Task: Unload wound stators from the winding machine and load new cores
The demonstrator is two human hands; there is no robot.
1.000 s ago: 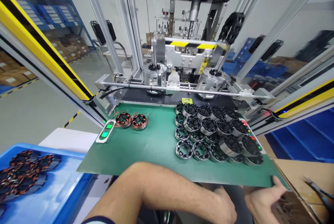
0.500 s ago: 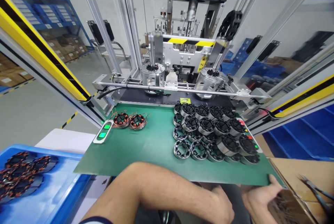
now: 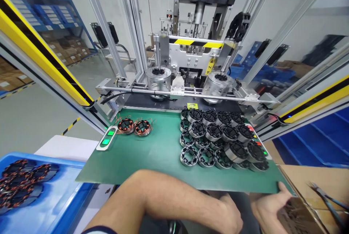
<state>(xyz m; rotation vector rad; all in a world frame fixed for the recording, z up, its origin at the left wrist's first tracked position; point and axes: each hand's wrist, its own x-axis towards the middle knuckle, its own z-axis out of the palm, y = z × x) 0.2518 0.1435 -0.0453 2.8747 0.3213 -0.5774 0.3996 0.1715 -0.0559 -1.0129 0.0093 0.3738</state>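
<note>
My left forearm crosses the bottom of the view from the left, and my left hand [image 3: 231, 217] sits below the front edge of the green mat [image 3: 152, 154], its fingers hidden. My right hand [image 3: 268, 206] is just right of it at the mat's front right corner. Its thumb points up by the corner and its fingers close on a brown, cardboard-like piece [image 3: 298, 215] that I cannot make out. A cluster of several metal stator rings [image 3: 218, 137] lies on the right half of the mat. Two copper-wound stators [image 3: 135, 126] lie at the far left.
Behind the mat a machine holds two round fixtures [image 3: 158, 77] on a rail. A green two-button panel [image 3: 107, 137] sits at the mat's left edge. A blue tray [image 3: 40, 197] with wound stators is lower left. Pliers [image 3: 327, 201] lie on a cardboard box at the right.
Both hands stay almost where they were; my right hand has edged slightly left along the mat's corner. The view has shifted a little.
</note>
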